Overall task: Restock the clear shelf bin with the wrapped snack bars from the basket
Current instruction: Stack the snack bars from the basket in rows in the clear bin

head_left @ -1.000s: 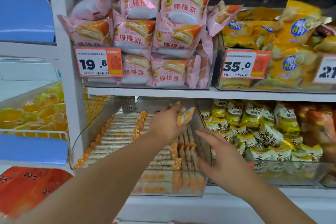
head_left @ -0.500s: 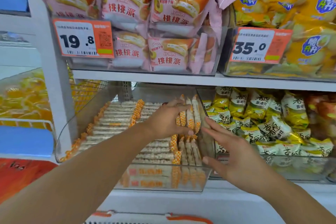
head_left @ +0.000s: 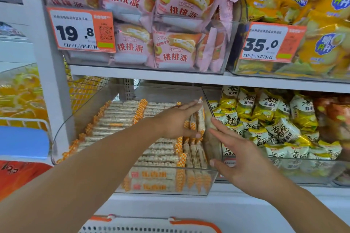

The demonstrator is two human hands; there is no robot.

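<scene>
Head view, the only one. My left hand point(head_left: 175, 121) is reaching into the clear shelf bin point(head_left: 166, 192) on the lower shelf, fingers point(head_left: 189, 106) stretched nearly straight with the thumb under, pressing a few upright snack bars point(head_left: 200, 119) against the bin's right wall. Looks more like steadying than a closed grip; I can't tell whether the thumb actually pinches one. My right hand point(head_left: 244, 159) is flat, fingers spread wide, holding nothing, resting against the outside of that same right wall.

Rest of the bars lie in flat rows across the bin, orange-checked wrapper ends showing, plus a row on edge at the front right. The bin looks mostly full, with some room at the back right. Basket point(head_left: 151, 226) rim shows at the bottom edge; contents not visible.

Handling guess: bars are light, thin, fairly stiff but likely brittle inside, puffed-grain look. Film wrapper is slick, so they slide and tip over when stood on edge. Best taken across the long sides near the middle, several at once, not by the crimped ends, which would flop. Squeeze lightly.

Pink pastry bags point(head_left: 170, 24) sit on the shelf above, yellow snack packs point(head_left: 265, 119) in the next bin right.
</scene>
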